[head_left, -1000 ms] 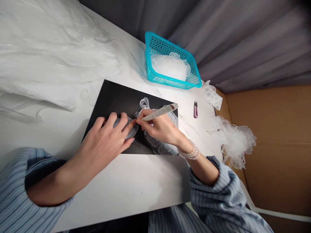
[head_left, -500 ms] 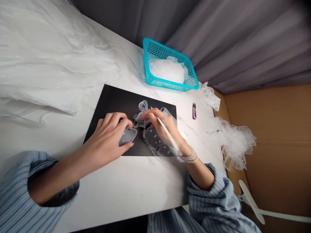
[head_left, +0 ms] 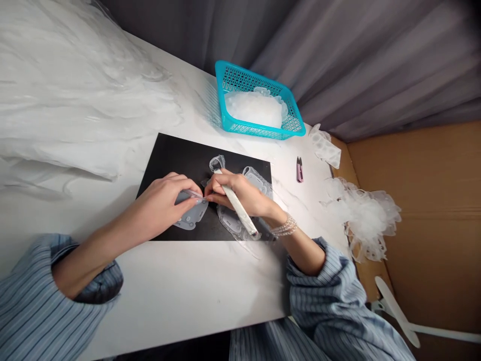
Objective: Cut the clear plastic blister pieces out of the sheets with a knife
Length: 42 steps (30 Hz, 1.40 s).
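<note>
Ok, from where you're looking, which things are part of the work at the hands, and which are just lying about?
In use:
left hand on a translucent perforated piece
right hand gripping a white pen-like tool
second perforated piece
black mat beneath them

Lying about:
pink thread snips
teal plastic basket of white tulle
ruffled white lace

Turquoise lattice basket at upper centre, black mat below it, white grey-veined marble counter, blue pinstriped sleeve at lower left, grey curtain at upper right.
</note>
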Tool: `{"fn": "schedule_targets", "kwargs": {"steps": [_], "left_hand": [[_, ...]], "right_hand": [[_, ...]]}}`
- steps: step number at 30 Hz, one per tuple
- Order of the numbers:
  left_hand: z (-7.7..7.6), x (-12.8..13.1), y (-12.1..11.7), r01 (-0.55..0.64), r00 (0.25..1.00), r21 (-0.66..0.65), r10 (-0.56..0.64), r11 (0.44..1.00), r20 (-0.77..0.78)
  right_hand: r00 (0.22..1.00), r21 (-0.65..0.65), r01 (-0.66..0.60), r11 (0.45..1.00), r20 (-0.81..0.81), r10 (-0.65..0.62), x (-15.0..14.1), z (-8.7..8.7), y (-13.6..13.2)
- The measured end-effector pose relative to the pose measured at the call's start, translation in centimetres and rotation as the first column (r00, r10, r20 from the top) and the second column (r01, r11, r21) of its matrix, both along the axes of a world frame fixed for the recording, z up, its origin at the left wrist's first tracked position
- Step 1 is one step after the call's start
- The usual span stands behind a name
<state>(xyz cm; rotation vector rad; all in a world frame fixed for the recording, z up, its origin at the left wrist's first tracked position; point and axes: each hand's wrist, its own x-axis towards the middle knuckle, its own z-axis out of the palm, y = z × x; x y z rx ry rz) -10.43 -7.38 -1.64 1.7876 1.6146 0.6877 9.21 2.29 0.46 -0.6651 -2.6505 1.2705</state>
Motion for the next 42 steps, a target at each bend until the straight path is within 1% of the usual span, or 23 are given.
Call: {"fn": "schedule_targets", "kwargs": {"steps": [3, 5, 8, 12, 14, 17, 19, 21, 24, 27, 29, 30, 33, 35, 37, 39, 42], "left_hand": [[0.1, -0.2, 0.4, 0.007, 1.000, -0.010, -0.007, 1.000, 0.007], [0.1, -0.2, 0.7, 0.034, 0.999, -0.025, -0.033, 0.999, 0.037], [0.2, -0.3, 0.9, 0.070, 0.994, -0.051, -0.065, 0.996, 0.092], [0.3, -0.3, 1.1, 0.099, 0.988, -0.075, -0.089, 0.992, 0.126], [0.4, -0.2, 1.1, 0.109, 0.987, -0.054, -0.101, 0.993, 0.127], [0.9, 0.0, 0.9, 0.123, 0.984, 0.007, -0.123, 0.992, 0.132], [1.3, 0.2, 0.8, 0.137, 0.974, 0.025, -0.140, 0.990, 0.180], [1.7, 0.2, 0.8, 0.116, 0.959, -0.003, -0.111, 0.993, 0.262], [2.2, 0.1, 0.8, 0.033, 0.940, -0.112, 0.008, 0.993, 0.341], [2.6, 0.1, 0.8, -0.015, 0.892, -0.238, 0.121, 0.971, 0.437], [2.7, 0.2, 0.7, -0.028, 0.849, -0.281, 0.171, 0.959, 0.499], [2.8, 0.3, 0.7, -0.033, 0.836, -0.281, 0.181, 0.959, 0.518], [3.0, 0.6, 0.4, -0.050, 0.835, -0.225, 0.164, 0.973, 0.526], [3.3, 0.7, 0.1, -0.072, 0.859, -0.151, 0.138, 0.986, 0.492], [3.7, 0.8, -0.4, -0.118, 0.900, -0.045, 0.126, 0.992, 0.417], [4.2, 1.0, -1.0, -0.170, 0.929, 0.086, 0.131, 0.982, 0.345], [4.9, 1.2, -1.8, -0.172, 0.940, 0.269, 0.076, 0.948, 0.332]], "right_hand": [[0.996, -0.113, 0.031, 0.993, -0.082, -0.040, 0.1, -0.1, 0.1], [0.993, -0.172, 0.048, 0.984, -0.096, -0.065, 0.3, 0.0, 0.0], [0.993, -0.203, 0.071, 0.977, -0.082, -0.089, 0.4, 0.4, -0.1], [0.994, -0.191, 0.084, 0.978, -0.055, -0.096, 0.4, 0.8, -0.1], [0.995, -0.169, 0.083, 0.982, -0.040, -0.091, 0.3, 0.8, -0.1], [0.996, -0.087, 0.084, 0.993, -0.022, -0.086, 0.2, 0.5, 0.1], [0.994, -0.017, 0.108, 0.994, -0.013, -0.108, 0.0, 0.2, 0.1], [0.989, -0.004, 0.147, 0.989, -0.015, -0.147, -0.1, 0.0, 0.1], [0.971, -0.090, 0.212, 0.973, -0.098, -0.220, 0.2, 0.2, -0.2], [0.911, -0.145, 0.330, 0.933, -0.211, -0.355, 0.9, 1.3, -0.8], [0.865, -0.160, 0.408, 0.899, -0.249, -0.436, 1.4, 2.3, -1.5], [0.851, -0.173, 0.427, 0.887, -0.256, -0.459, 1.6, 2.7, -1.8], [0.853, -0.215, 0.420, 0.882, -0.239, -0.465, 1.8, 3.6, -3.0], [0.864, -0.210, 0.394, 0.895, -0.247, -0.438, 1.7, 3.8, -3.6], [0.864, -0.162, 0.377, 0.912, -0.292, -0.409, 1.7, 3.8, -4.1], [0.853, -0.089, 0.384, 0.919, -0.348, -0.389, 1.7, 3.9, -4.6], [0.833, 0.011, 0.394, 0.919, -0.427, -0.352, 1.9, 4.1, -5.1]]}}
